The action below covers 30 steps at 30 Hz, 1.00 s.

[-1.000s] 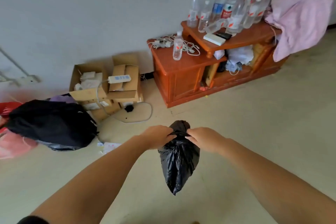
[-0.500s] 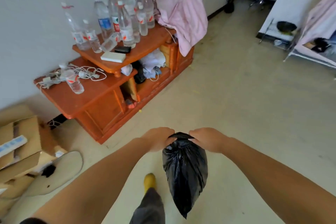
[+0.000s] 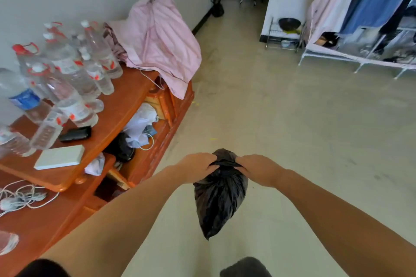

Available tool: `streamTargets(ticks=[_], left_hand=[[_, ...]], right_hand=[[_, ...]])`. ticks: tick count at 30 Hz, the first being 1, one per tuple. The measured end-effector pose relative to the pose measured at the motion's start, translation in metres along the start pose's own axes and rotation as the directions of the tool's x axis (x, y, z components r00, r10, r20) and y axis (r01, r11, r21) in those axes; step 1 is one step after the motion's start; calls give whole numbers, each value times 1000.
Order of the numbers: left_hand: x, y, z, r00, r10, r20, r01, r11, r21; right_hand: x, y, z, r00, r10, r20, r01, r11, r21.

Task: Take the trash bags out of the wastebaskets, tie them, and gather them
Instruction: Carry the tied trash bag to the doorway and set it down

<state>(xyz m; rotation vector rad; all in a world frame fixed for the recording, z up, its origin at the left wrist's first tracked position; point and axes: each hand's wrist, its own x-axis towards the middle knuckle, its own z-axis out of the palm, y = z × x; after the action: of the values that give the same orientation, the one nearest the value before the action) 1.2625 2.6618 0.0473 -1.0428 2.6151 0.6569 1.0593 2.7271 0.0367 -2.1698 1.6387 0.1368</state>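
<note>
Black trash bag (image 3: 219, 195) held by 2 hands above the floor (image 3: 292, 132).
The left hand (image 3: 195, 167) and right hand (image 3: 258, 170) have fingers clenched on the bag's gathered neck, 1 on each side; the bag hangs free, clear of the wooden desk (image 3: 126, 96) carrying water bottles (image 3: 67, 78) at left.
</note>
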Motion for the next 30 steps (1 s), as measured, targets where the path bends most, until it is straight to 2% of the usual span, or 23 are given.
streamTargets(ticks=[6,14,22,26,30], left_hand=[[127,-41,-68,1000,17,-14,-16,998,53],[291,-71,-171,996,-31,-78,36,997,65],[453,-111,-254,997,-15,-77,20,998,54],[547,-153,-301,996,19,-91,-13,997,70],[639,-197,-361,996,70,-49,-65,992,104]], right_hand=[[98,90,-52,1000,-4,-23,5,1000,28],[212,220,-162,997,-74,-1,74,996,-54],[330,338,-243,999,-45,10,46,997,-67],[410,400,-281,1000,-11,-20,9,999,-51],[485,452,-326,999,30,-39,-30,999,-16]])
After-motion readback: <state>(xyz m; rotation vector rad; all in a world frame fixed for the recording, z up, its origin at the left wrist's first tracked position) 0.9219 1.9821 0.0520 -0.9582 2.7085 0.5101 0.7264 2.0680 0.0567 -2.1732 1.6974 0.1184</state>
